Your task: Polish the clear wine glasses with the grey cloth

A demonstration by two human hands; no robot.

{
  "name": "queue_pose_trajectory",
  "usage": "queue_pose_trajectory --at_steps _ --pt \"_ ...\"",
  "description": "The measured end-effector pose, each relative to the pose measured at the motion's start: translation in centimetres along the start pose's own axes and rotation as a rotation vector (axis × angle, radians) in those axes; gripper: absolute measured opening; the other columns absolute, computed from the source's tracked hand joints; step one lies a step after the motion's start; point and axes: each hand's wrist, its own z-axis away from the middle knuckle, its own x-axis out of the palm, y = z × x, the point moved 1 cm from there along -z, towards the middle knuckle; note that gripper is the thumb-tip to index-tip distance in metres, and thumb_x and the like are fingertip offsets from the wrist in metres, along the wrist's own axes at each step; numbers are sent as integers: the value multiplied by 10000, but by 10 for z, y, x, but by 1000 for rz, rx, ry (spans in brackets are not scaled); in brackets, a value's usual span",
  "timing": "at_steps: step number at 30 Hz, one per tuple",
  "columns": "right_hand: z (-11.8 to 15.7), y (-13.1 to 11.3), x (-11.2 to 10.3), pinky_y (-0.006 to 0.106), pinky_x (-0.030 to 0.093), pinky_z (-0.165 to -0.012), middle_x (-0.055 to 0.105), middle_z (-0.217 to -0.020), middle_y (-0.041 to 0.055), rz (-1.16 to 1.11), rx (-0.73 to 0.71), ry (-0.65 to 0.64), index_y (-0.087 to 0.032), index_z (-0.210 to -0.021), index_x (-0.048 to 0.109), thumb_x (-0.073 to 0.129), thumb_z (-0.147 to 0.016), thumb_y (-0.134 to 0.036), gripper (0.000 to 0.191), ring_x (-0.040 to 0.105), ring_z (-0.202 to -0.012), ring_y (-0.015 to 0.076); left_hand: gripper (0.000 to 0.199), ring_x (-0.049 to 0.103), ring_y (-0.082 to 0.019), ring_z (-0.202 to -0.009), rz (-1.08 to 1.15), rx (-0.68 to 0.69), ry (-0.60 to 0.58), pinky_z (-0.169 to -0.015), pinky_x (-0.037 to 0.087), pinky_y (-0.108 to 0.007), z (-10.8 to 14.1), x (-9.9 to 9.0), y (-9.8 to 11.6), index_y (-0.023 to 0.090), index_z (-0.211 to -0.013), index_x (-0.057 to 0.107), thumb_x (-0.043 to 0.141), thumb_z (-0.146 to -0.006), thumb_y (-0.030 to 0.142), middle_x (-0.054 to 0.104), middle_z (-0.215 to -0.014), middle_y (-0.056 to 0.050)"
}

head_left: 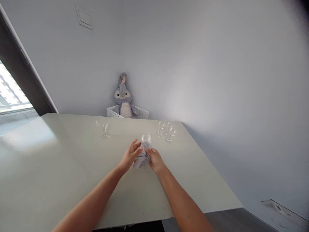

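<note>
Upright between my hands is a small stemmed wine glass (146, 138), with a pale cloth (138, 163) bunched around its lower bowl and stem. My right hand (155, 160) grips the glass through or beside the cloth, its thumb pressed near the stem. On the other side, my left hand (129, 157) has its fingers apart and curved beside the bowl, the fingertips close to the cloth. Whether they touch it is hard to tell. The cloth hangs down below the hands and partly hides the foot of the glass.
One wine glass (105, 129) stands to the left on the pale table (72, 167). Three more, including a front wine glass (172, 131), cluster at the back right. Behind the far edge, a plush toy (125, 109) sits in a white basket (143, 112). A wall borders the right side.
</note>
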Motion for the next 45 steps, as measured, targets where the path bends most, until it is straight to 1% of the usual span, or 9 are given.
queue_pose_trajectory --at_steps 4,7,13,19,23,26,30,38,45 --pt "5 -2 1 223 335 -506 550 -569 -3 -2 189 -218 -118 -668 588 725 -560 -426 353 470 -501 98 616 477 -255 -1104 200 -68 15 -910 370 -395 -1 -12 8 203 -1247 354 591 -717 407 487 -1244 -144" --pt "6 0 2 234 342 -521 545 -574 1 116 189 -211 -120 -659 582 705 -573 -455 367 471 -520 107 601 529 -250 -1028 209 -116 61 -884 383 -401 -1 -14 6 191 -1181 414 642 -671 412 559 -1150 -141" --pt "1 3 -4 242 357 -591 566 -687 2 640 -153 -119 -147 -791 593 562 -709 -473 337 478 -627 128 587 574 -208 -935 236 -140 245 -856 413 -364 -7 -19 -3 183 -1104 463 704 -606 379 626 -988 -99" --pt "5 -11 -7 265 375 -624 588 -708 17 844 -385 58 -159 -866 609 464 -788 -455 339 506 -676 169 589 607 -141 -743 376 -87 502 -687 510 -329 -13 -29 -6 203 -1076 417 724 -592 338 598 -922 -59" --pt "21 -15 10 352 333 -861 560 -1135 39 1061 -661 -248 -262 -1054 597 431 -843 -359 286 473 -1028 238 567 607 -130 -777 421 -77 635 -666 515 -280 -14 -37 -8 217 -1073 396 713 -615 321 584 -918 -50" --pt "27 -6 21 399 318 -884 479 -1249 24 1332 -747 -295 -311 -1154 529 423 -851 -291 321 432 -1079 257 534 613 -137 -769 474 -101 576 -639 511 -262 -13 -35 -12 216 -1038 394 713 -621 314 588 -872 -37" --pt "20 4 19 372 403 -771 485 -1166 110 1517 -782 -72 -226 -1227 456 420 -825 -203 404 491 -940 244 480 620 -150 -771 598 -86 429 -671 515 -288 -11 -22 -17 214 -986 386 704 -640 309 577 -834 -25" --pt "6 1 5 343 418 -826 518 -1099 75 932 -639 201 -212 -1055 559 461 -769 -193 303 502 -976 206 566 547 -204 -1033 411 235 416 -824 485 -334 9 9 12 320 -1167 319 644 -702 312 402 -1200 -45" --pt "2 10 9 326 429 -801 590 -1067 9 368 -303 82 -254 -1193 481 533 -723 -287 474 528 -962 195 660 489 -232 -1104 138 508 329 -888 445 -384 20 19 19 325 -1224 284 659 -682 279 397 -1196 -60"
